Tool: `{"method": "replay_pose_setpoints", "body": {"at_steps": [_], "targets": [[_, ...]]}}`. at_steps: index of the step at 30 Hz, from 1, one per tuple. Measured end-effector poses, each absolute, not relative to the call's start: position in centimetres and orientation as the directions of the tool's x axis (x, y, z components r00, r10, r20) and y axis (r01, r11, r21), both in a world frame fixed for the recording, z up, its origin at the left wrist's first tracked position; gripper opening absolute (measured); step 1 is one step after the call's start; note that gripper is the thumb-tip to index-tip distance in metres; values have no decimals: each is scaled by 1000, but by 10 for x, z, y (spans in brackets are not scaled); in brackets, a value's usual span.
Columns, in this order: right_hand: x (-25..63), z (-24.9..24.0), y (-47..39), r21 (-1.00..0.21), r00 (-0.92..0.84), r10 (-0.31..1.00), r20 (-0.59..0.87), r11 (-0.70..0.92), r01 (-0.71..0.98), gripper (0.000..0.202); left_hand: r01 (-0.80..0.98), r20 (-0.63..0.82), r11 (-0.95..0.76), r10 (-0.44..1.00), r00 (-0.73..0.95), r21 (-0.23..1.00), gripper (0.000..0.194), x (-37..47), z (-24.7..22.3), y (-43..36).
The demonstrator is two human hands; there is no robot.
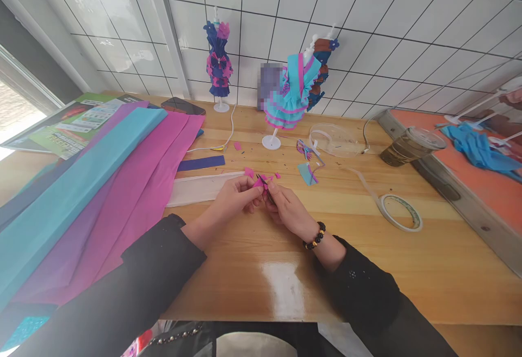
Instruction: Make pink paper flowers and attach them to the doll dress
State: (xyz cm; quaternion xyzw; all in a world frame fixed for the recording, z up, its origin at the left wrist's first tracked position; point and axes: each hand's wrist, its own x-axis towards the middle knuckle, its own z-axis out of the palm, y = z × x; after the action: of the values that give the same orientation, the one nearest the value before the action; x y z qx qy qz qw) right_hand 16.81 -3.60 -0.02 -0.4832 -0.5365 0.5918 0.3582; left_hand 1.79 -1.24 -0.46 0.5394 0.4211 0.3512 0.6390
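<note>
Over the middle of the wooden table, my left hand pinches a small pink paper piece. My right hand is closed around small dark scissors, whose blades reach up against that piece. Most of the scissors' handles are hidden by my fingers. Small pink scraps lie just beyond my hands. Under my left hand's far side lies a white strip, with a dark blue paper strip behind it.
Layered crepe paper sheets cover the left side. Dress forms in blue-pink and turquoise paper stand by the tiled wall. To the right are a tape roll, a lidded cup and a clear plastic lid.
</note>
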Motion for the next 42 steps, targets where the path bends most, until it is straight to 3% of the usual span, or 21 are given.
{"method": "replay_pose_setpoints", "body": {"at_steps": [18,42], "targets": [[167,1,-37,-980,-262,945,-198,-182,84,41,-85,-141,189,909,393,978,27,18,-2,-12],[165,3,-38,-977,-280,936,-212,-204,57,40,-29,-139,164,907,397,986,25,16,-2,-10]]}}
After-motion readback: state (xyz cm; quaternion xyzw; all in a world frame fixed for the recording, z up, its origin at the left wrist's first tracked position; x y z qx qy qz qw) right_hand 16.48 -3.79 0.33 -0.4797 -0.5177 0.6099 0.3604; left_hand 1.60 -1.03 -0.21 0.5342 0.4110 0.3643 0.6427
